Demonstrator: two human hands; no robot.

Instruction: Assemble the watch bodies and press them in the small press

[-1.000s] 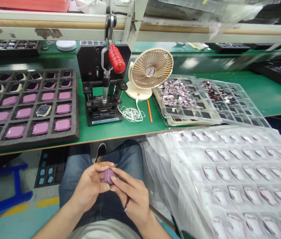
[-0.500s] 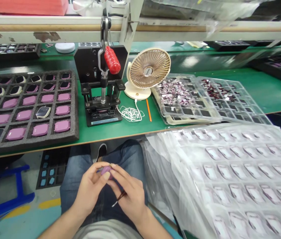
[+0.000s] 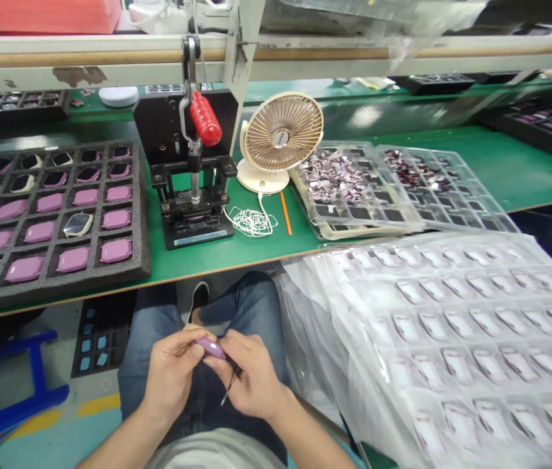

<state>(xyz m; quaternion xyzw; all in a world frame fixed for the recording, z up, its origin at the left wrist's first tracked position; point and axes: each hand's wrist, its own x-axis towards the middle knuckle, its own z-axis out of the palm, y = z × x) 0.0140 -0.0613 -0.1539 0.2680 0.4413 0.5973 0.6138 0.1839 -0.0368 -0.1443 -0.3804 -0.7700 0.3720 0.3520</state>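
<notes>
Above my lap, a purple watch case (image 3: 210, 347) is held between both hands. My left hand (image 3: 171, 365) pinches its left end with thumb and fingers. At the other end, my right hand (image 3: 251, 371) grips the case with its fingertips. A thin dark tool with a pale metal tip (image 3: 230, 385) also sticks out from the right hand, pointing down toward my lap; its upper part is hidden by the fingers. Over on the bench at left, a grey foam tray (image 3: 145, 228) holds several similar purple watch cases and some with dark screens.
A black toggle press (image 3: 195, 195) with a red handle (image 3: 206, 118) stands on the green bench. Beside it are a fan (image 3: 283, 133), a coiled white cable (image 3: 251, 222) and an orange stick (image 3: 286, 213). Clear trays (image 3: 364, 225) of small parts and plastic-wrapped sheets (image 3: 368, 312) lie at right.
The purple case has been turned, so its long rounded side now shows. My fingers have shifted around it, and the view has swung slightly to the right.
</notes>
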